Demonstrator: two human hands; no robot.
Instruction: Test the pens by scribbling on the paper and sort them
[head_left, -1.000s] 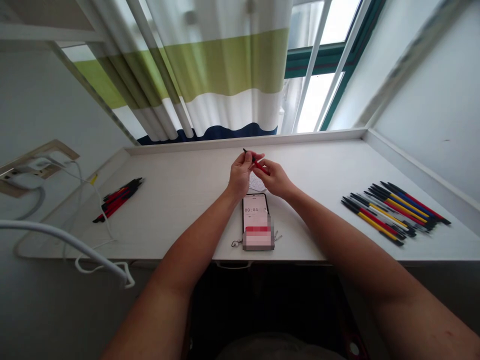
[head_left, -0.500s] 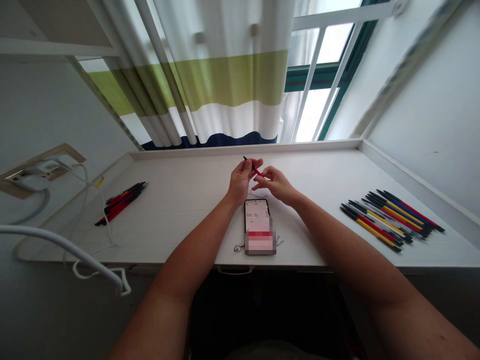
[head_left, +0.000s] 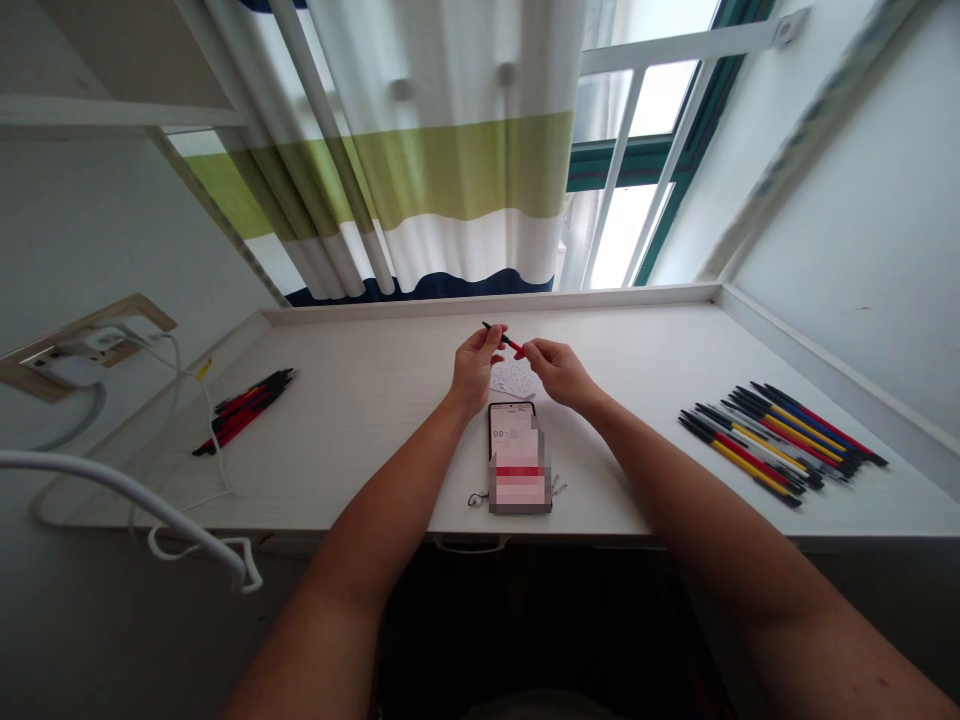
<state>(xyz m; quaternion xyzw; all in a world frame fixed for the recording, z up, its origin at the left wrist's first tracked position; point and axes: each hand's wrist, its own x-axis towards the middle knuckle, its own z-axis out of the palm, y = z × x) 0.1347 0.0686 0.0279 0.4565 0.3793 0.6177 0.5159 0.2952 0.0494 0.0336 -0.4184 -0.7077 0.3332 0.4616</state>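
Note:
Between my hands, above the desk's middle, is a red pen [head_left: 514, 346] with a black tip end pointing up and left. My left hand [head_left: 474, 368] is closed on the black end, thumb and fingers pinching it. My right hand [head_left: 559, 370] grips the red end with its fingertips. Under the hands lies a sheet of white paper [head_left: 513, 380] with small marks on it. A phone [head_left: 517, 455] lies just in front of the paper, its screen lit and partly blurred out.
On the right, several pens [head_left: 780, 440] in yellow, red, blue and clear lie side by side. A smaller pile of red and black pens [head_left: 247, 408] lies at left. White cables [head_left: 214, 430] hang across the desk's left end. A raised rim [head_left: 450, 307] borders the back.
My right hand's fingers have closed onto the red end of the pen; half a second ago they were spread more loosely. More of the paper shows beneath the hands.

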